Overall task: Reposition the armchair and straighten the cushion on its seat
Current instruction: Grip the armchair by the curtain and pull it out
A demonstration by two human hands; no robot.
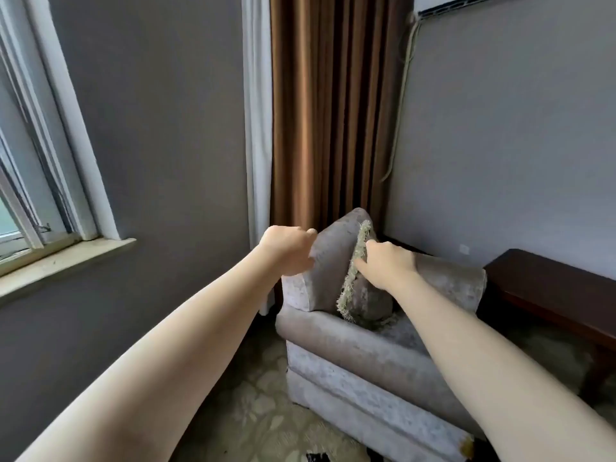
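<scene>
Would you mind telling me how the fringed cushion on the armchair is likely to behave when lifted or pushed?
The cushion probably gives easily: it looks plump, and it stands on edge on the armchair seat. It is likely light, since the right hand steadies it by its fringed edge alone. Let go, it may flop over.

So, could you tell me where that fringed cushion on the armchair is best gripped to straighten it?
Grip the cushion by its upper fringed edge, coming from above, where the right hand already rests. It stands on edge, leaning against the armchair back, so only that top edge is free.
</scene>
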